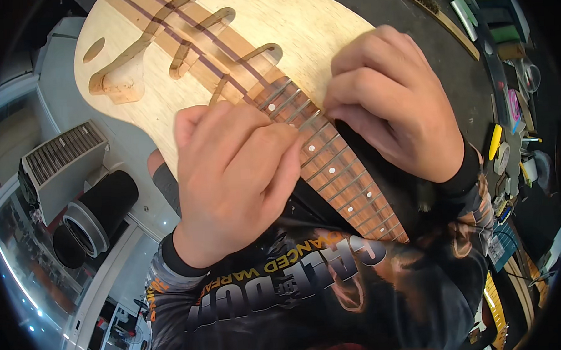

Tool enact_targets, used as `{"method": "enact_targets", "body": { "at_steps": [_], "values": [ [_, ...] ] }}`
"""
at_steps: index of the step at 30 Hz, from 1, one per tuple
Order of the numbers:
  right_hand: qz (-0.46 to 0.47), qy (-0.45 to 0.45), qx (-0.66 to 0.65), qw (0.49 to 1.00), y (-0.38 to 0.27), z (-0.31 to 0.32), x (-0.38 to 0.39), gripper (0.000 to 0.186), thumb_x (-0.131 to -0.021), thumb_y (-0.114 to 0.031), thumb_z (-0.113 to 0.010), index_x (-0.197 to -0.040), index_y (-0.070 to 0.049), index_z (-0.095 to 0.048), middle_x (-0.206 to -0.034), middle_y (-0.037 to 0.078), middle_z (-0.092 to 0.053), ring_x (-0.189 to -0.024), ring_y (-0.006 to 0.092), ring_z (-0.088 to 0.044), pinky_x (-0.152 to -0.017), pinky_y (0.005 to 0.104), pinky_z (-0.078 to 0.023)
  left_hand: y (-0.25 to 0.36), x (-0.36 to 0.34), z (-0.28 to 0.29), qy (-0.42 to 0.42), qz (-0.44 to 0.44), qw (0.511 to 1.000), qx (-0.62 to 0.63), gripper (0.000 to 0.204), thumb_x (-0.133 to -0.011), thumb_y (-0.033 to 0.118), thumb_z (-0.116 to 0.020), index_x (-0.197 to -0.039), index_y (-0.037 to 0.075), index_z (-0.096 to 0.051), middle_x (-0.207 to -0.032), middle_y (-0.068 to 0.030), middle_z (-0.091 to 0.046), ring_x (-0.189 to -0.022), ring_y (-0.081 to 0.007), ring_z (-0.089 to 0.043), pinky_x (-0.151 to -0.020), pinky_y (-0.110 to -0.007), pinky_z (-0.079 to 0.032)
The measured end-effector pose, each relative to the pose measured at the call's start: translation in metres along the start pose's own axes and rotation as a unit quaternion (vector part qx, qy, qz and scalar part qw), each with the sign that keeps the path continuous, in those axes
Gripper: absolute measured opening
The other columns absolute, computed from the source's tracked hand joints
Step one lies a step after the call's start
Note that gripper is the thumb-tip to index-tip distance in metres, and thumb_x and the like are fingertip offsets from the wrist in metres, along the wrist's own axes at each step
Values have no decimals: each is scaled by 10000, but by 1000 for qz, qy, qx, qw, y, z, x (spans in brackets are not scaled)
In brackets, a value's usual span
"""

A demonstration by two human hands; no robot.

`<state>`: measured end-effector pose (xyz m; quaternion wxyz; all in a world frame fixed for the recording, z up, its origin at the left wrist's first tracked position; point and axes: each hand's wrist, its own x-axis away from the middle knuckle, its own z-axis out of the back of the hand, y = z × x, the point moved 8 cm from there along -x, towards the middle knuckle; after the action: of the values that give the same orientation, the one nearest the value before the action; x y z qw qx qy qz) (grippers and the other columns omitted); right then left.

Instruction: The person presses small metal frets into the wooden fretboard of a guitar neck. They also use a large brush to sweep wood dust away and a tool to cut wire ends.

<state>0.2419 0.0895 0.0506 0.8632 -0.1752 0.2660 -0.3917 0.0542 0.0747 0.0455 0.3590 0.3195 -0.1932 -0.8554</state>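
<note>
An unfinished electric guitar with a pale wood body (pixel 200 59) and routed cavities lies in front of me. Its dark, fretted fingerboard (pixel 336 166), dotted with white inlays, runs toward my torso at lower right. My left hand (pixel 230 164) is closed, knuckles up, over the fingerboard's left edge; its fingertips are hidden. At the opposite edge my right hand (pixel 390 101) is closed with fingertips pressed together beside the upper frets. A bright metal fret (pixel 315 114) shows across the board between the hands. Whether either hand pinches its end cannot be made out.
A wooden-handled brush (pixel 433 6) lies on the dark bench (pixel 404 7) at upper right. Pens, a yellow-handled tool (pixel 495 142) and small items crowd the right edge. At left are a black cylinder (pixel 109 198) and a slatted grey box (pixel 63 153) on the floor.
</note>
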Motion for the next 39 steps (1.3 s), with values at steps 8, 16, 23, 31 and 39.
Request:
{"method": "enact_targets", "body": {
  "at_steps": [8, 16, 23, 31, 39],
  "values": [
    [-4, 8, 12, 1000, -4, 1, 8, 303, -828, -59, -927, -1079, -99, -762, -1112, 55, -718, -1066, 343, -693, -916, 453, -509, 9, -6, -4, -39, -29, 999, 10, 293, -812, -65, -936, -1056, 40, -812, -923, -75, -750, -787, -290, -691, -820, -438, -470],
    [-2, 7, 22, 1000, -5, -3, 6, 298, -834, -85, -928, -1083, -106, -765, -1109, 53, -719, -1085, 332, -701, -939, 462, -521, 4, -5, -2, -43, -19, 998, 46, 277, -813, -85, -917, -1040, 32, -811, -903, -76, -741, -783, -289, -681, -821, -444, -475],
    [-4, 18, 36, 999, -2, -3, 6, 297, -837, -94, -934, -1084, -108, -770, -1107, 50, -722, -1096, 334, -703, -958, 463, -527, 4, -8, -3, -34, -25, 999, 29, 258, -813, -85, -922, -1020, 22, -811, -875, -74, -736, -781, -287, -677, -831, -440, -480],
    [-11, 26, 34, 999, 1, 0, 4, 284, -840, -87, -936, -1069, -107, -771, -1106, 51, -715, -1091, 342, -696, -961, 473, -524, 1, -12, -4, -38, -19, 999, 13, 256, -814, -81, -929, -1024, 18, -819, -897, -77, -757, -776, -279, -686, -846, -440, -481],
    [-6, 16, 26, 1000, 2, 0, -1, 274, -830, -104, -938, -1053, -117, -780, -1107, 46, -704, -1084, 338, -690, -988, 488, -523, 2, -6, -2, -22, -19, 1000, 9, 257, -820, -74, -940, -1025, 25, -821, -886, -73, -751, -766, -276, -680, -829, -437, -468]
  ]
}}
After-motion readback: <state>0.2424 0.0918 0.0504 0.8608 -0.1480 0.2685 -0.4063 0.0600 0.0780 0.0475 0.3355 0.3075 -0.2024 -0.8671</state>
